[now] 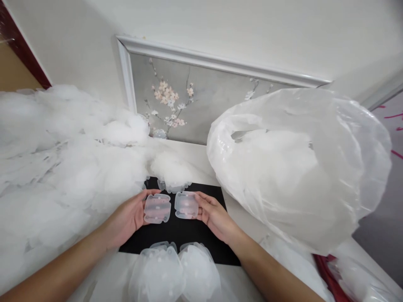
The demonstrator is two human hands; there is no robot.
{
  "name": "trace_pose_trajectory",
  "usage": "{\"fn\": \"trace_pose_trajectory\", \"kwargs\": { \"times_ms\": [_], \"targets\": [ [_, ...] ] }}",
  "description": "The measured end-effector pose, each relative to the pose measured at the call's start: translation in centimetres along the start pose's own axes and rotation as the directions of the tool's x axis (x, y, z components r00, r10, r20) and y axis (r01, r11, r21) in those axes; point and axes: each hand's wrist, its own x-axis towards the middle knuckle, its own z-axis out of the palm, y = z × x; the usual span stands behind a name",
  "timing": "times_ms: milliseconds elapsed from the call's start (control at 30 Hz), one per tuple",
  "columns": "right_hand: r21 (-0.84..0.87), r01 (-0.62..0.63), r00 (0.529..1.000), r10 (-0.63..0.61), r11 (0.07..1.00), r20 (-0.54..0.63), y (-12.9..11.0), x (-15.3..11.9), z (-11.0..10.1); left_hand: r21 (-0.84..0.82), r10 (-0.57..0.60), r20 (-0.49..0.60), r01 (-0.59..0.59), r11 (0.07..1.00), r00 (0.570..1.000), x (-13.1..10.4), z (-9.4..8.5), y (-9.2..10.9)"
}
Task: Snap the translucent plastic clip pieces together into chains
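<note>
My left hand point(134, 216) grips a translucent, rounded-square plastic piece point(157, 208) by its left side, with fingers behind it. A similar translucent plastic piece point(186, 205) is pinched at its right edge by my right hand point(214, 214), thumb in front. Both pieces face me side by side with a narrow gap between them, over a black mat point(179, 239). Just beyond them lies a small heap of like pieces point(172, 170) at the mat's far edge. Closer to me stand two stacks of these pieces, a left stack point(160, 272) and a right stack point(200, 270).
A large pile of translucent pieces point(63, 167) covers the left side. On the right, an open clear plastic bag point(340, 167) holds many more. Behind the white table point(195, 153) is a wall with a framed flower panel point(201, 100). Red material point(329, 272) shows at lower right.
</note>
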Motion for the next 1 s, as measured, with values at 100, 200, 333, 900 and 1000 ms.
{"fn": "trace_pose_trajectory", "kwargs": {
  "times_ms": [100,200,333,900,1000],
  "targets": [
    [-0.014,-0.006,1.000,0.006,1.000,0.003,-0.1,0.0,0.1,-0.026,-0.015,0.040,0.016,1.000,0.999,0.1,-0.2,0.0],
    [-0.018,-0.004,1.000,0.004,1.000,0.009,-0.1,-0.1,0.0,-0.042,-0.013,0.060,0.015,0.999,0.998,0.1,-0.3,-0.1],
    [-0.019,-0.002,1.000,0.002,1.000,0.015,0.0,-0.2,-0.1,-0.043,-0.009,0.073,0.012,0.999,0.997,-0.1,-0.2,-0.1],
    [-0.316,0.129,0.873,0.043,0.940,0.485,-3.8,-2.1,-0.4,0.309,0.091,0.509,-0.281,0.909,0.856,-2.1,0.1,1.2],
    [-0.568,0.151,0.537,0.415,0.809,0.734,-6.2,-3.0,-0.6,0.576,-0.264,0.732,-0.364,0.732,0.628,-3.6,1.0,2.3]
  ]
}}
